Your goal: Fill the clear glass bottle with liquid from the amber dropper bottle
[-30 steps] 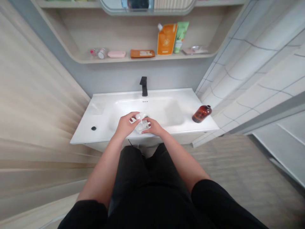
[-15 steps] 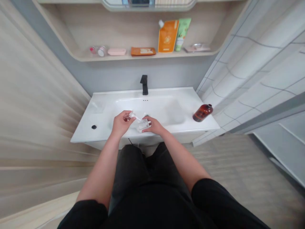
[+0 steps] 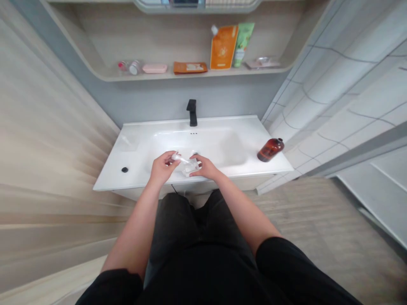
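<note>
Over the front of the white sink (image 3: 210, 146), my left hand (image 3: 163, 168) pinches a small white piece with a narrow stem (image 3: 180, 158), which looks like a pump head. My right hand (image 3: 206, 167) is closed around a clear, box-like container (image 3: 190, 167) just to its right. The stem points toward the container's top; whether the two touch I cannot tell. Fingers hide part of both things.
An amber bottle (image 3: 270, 150) without a cap stands at the right of the counter. On the left lie a black cap (image 3: 125, 170) and a flat clear item (image 3: 128, 143). The black faucet (image 3: 192, 112) rises behind the sink. Toiletries, including an orange pouch (image 3: 224, 47), line the shelf above.
My left hand has turned slightly, and the white piece now lies at a different tilt, its stem showing more clearly. My right hand and the clear container have hardly moved.
</note>
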The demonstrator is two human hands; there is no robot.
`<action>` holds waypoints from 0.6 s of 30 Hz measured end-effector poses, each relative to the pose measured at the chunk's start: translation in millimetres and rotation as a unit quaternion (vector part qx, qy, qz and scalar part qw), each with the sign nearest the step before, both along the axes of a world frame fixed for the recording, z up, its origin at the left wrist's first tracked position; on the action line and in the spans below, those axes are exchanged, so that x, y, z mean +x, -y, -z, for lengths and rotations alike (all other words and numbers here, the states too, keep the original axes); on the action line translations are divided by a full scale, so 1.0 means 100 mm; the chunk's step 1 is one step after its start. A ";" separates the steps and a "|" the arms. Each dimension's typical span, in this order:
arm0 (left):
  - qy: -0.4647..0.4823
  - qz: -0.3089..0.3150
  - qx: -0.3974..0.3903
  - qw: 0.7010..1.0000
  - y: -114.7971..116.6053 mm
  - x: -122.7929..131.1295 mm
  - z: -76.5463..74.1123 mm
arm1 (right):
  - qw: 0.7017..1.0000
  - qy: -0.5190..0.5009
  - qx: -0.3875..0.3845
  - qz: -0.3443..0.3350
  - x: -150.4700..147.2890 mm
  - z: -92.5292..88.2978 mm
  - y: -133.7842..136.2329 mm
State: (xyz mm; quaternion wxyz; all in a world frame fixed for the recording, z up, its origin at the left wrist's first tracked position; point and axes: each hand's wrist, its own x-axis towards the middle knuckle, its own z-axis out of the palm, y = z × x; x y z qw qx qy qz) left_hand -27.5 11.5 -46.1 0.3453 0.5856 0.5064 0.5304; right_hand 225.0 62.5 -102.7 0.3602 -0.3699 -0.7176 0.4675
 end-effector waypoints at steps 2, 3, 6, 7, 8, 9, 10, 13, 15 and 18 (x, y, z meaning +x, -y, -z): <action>-0.007 -0.008 -0.001 1.000 0.02 0.02 -0.05 | 1.000 -0.001 -0.001 0.000 0.00 0.00 0.00; -0.019 -0.018 0.004 1.000 0.04 0.03 -0.09 | 1.000 -0.001 -0.002 0.000 0.00 0.00 0.00; -0.066 -0.057 0.033 0.996 0.15 0.01 -0.21 | 1.000 0.002 -0.003 -0.001 0.00 0.01 0.00; -0.064 -0.061 0.037 0.995 0.20 -0.02 -0.24 | 1.000 0.003 -0.003 0.000 0.00 0.01 0.00; -0.049 -0.062 0.034 0.996 0.26 -0.07 -0.25 | 1.000 0.003 -0.001 0.002 0.00 0.01 0.01; -0.025 -0.065 0.025 0.997 0.32 -0.15 -0.24 | 1.000 0.003 -0.001 0.004 -0.01 0.02 0.01; 0.004 -0.074 0.015 0.997 0.39 -0.26 -0.21 | 1.000 0.001 -0.001 0.005 -0.01 0.02 0.01; 0.065 -0.159 -0.010 0.985 0.59 -0.73 -0.05 | 1.000 -0.005 -0.002 0.007 -0.01 0.04 0.00; 0.069 -0.248 -0.018 0.966 0.73 -1.15 0.09 | 1.000 -0.005 -0.004 0.007 0.00 0.05 0.00; 0.000 -0.371 -0.045 0.928 0.90 -1.80 0.24 | 1.000 -0.002 -0.008 0.009 0.00 0.05 -0.01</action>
